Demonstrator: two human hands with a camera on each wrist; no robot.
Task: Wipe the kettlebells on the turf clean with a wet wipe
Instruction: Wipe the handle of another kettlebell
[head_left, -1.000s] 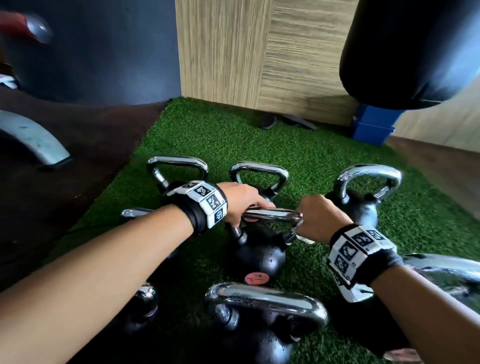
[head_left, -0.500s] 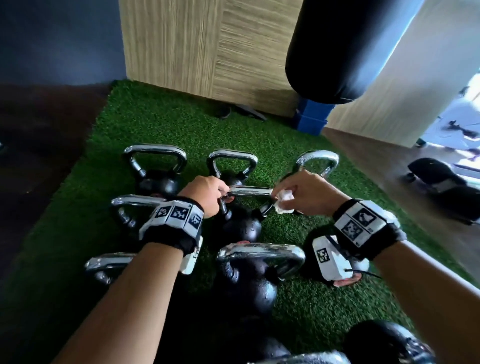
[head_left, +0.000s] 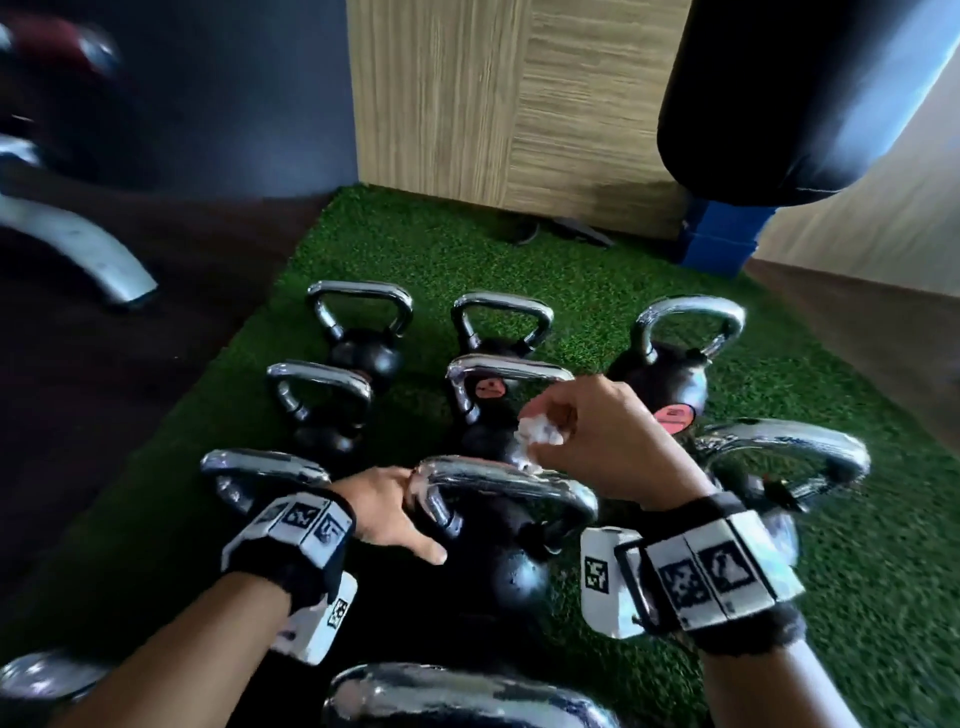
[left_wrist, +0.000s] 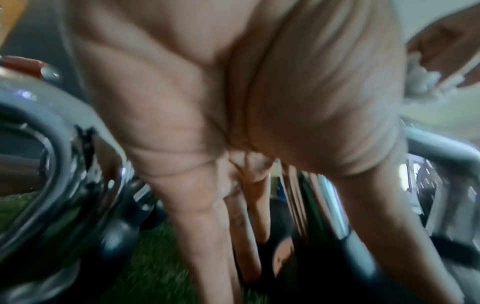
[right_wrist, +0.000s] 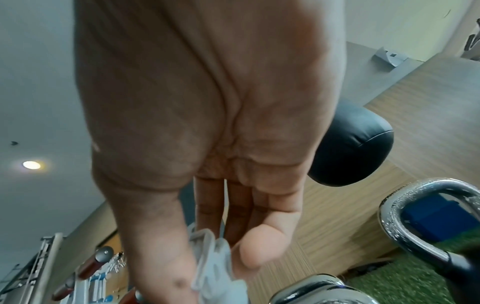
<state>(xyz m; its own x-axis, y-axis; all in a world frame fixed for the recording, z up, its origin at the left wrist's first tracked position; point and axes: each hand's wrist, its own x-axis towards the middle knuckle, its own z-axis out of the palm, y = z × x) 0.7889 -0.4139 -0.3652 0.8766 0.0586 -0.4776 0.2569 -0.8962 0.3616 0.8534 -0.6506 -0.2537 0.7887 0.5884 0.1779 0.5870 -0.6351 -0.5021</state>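
A strip of green turf (head_left: 597, 270) is laid on a dark floor (head_left: 130, 395), running toward 12 o'clock up to a wood-grain wall. Black kettlebells with chrome handles are stood upright on the turf in rows: a far row of three at 12 o'clock (head_left: 363, 332) (head_left: 498, 325) (head_left: 675, 358), a middle row (head_left: 322, 405) (head_left: 498, 400), and a near row (head_left: 498, 525) (head_left: 789, 457). A blue block (head_left: 722, 239) is set at the turf's 1 o'clock corner, and a small dark item (head_left: 524, 234) is seen lying by the wall
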